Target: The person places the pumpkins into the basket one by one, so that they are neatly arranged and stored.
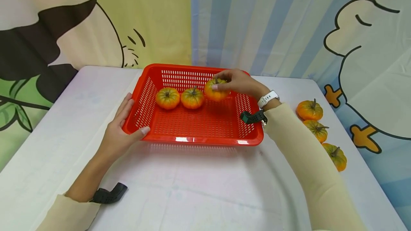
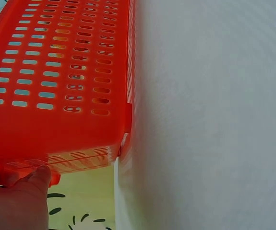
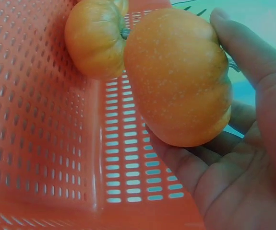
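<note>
A small orange-green pumpkin (image 1: 216, 90) is pinched between the thumb and fingers of my right hand (image 1: 239, 82), over the back right part of a red plastic basket (image 1: 199, 140). The right wrist view shows that pumpkin (image 3: 176, 76) close up, its underside turned to the camera. Two more pumpkins, one on the left (image 1: 167, 98) and one beside it (image 1: 192, 98), sit inside the basket near its back wall. My left hand (image 1: 120, 129) holds the basket's front left corner, thumb over the rim and fingers along the outer left side.
Three more pumpkins lie in a row on the white table (image 1: 192, 188), right of my right forearm: a far one (image 1: 309, 110), a middle one (image 1: 316, 130) and a near one (image 1: 335, 156). A cartoon-printed curtain (image 1: 244, 20) hangs behind the table.
</note>
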